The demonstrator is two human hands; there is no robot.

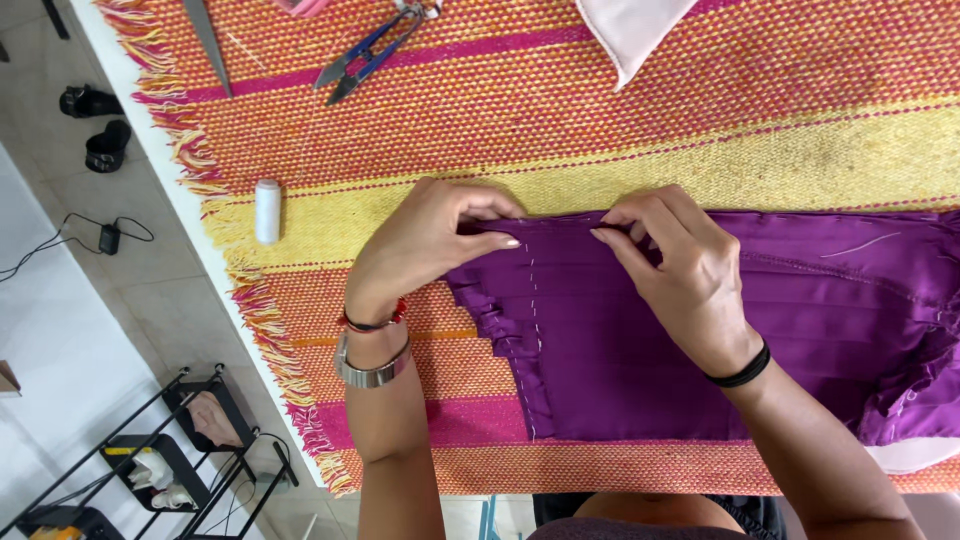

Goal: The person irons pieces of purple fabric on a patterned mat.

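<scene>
**Both hands pinching the purple cloth**

We pinched the top edge of the pleated purple satin cloth point(640, 350) with our left hand point(425, 245) and right hand point(680, 270). It lay on the orange, pink and yellow woven fringed mat point(700, 110), the white thread spool point(267, 210) and blue-handled snips point(365, 55) well apart.

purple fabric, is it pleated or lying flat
Pleated: the purple fabric shows parallel folds, held by a line of white stitches, and both hands pinch its top edge.
</scene>
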